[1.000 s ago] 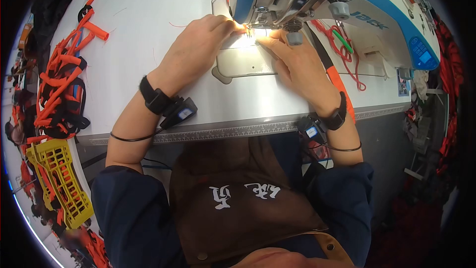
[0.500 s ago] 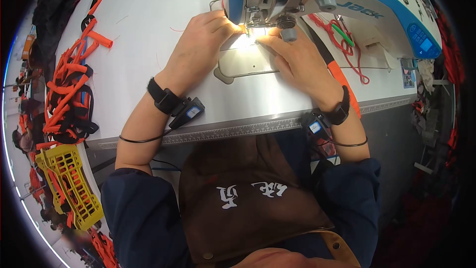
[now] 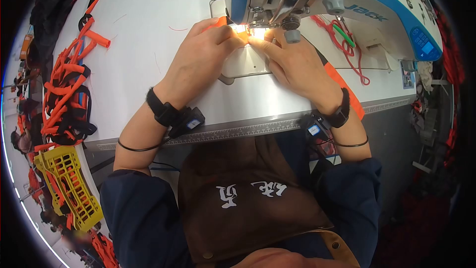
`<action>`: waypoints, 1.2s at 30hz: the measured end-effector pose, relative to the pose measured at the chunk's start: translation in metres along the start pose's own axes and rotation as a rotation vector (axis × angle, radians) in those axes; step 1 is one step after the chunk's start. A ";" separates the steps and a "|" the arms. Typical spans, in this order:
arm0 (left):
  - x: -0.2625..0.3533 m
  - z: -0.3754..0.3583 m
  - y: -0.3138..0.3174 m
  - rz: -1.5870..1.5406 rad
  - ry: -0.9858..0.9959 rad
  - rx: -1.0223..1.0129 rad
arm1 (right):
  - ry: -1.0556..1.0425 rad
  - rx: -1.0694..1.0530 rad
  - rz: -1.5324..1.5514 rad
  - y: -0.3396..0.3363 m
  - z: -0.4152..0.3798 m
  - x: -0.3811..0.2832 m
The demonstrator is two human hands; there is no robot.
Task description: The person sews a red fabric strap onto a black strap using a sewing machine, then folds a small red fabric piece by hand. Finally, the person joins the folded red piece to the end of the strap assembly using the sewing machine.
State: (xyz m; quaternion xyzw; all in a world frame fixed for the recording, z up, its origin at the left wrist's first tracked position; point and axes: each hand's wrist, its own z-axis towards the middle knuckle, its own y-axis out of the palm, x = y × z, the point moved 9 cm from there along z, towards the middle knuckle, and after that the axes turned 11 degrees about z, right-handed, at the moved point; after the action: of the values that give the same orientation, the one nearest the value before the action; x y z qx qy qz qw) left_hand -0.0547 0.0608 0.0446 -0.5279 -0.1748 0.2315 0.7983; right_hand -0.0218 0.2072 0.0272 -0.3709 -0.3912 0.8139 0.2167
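Under the lit head of a sewing machine [image 3: 270, 0], both hands meet at the needle area. My left hand [image 3: 201, 52] pinches an orange fabric strip [image 3: 221, 21], whose end shows above the fingers. From the other side, my right hand [image 3: 295, 62] closes its thumb and fingertips on the orange fabric close to the needle. Glare and the machine head hide the exact stitching spot. A longer orange length with a black edge [image 3: 345, 92] runs out beneath my right hand to the table's front edge. The metal needle plate [image 3: 248, 67] lies just below the fingertips.
A tangled pile of orange and black strips [image 3: 64, 97] lies at the table's left. Below it stands a yellow plastic basket [image 3: 69, 183]. Red cord [image 3: 337, 44] and a green-handled tool [image 3: 343, 35] rest under the machine arm. A ruler strip [image 3: 238, 131] lines the front edge.
The orange strip's end now shows above my left fingers, and both hands have come closer together at the needle. My right fingertips have shifted slightly left and down.
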 end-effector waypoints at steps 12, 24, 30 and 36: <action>0.005 0.002 -0.005 0.051 0.013 0.049 | -0.066 0.060 -0.044 -0.003 -0.001 -0.006; 0.007 0.000 -0.002 0.051 -0.006 -0.003 | -0.023 0.012 -0.038 0.001 -0.001 -0.003; 0.008 0.001 -0.004 0.050 -0.012 0.042 | -0.016 0.003 -0.042 0.000 -0.001 -0.004; 0.003 0.000 0.000 0.026 -0.024 0.000 | -0.012 -0.006 -0.077 0.000 0.000 -0.004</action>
State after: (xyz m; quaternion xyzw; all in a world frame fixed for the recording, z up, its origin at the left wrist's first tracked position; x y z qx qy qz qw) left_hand -0.0523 0.0631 0.0444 -0.5275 -0.1774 0.2482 0.7929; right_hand -0.0199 0.2045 0.0286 -0.3512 -0.4090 0.8059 0.2446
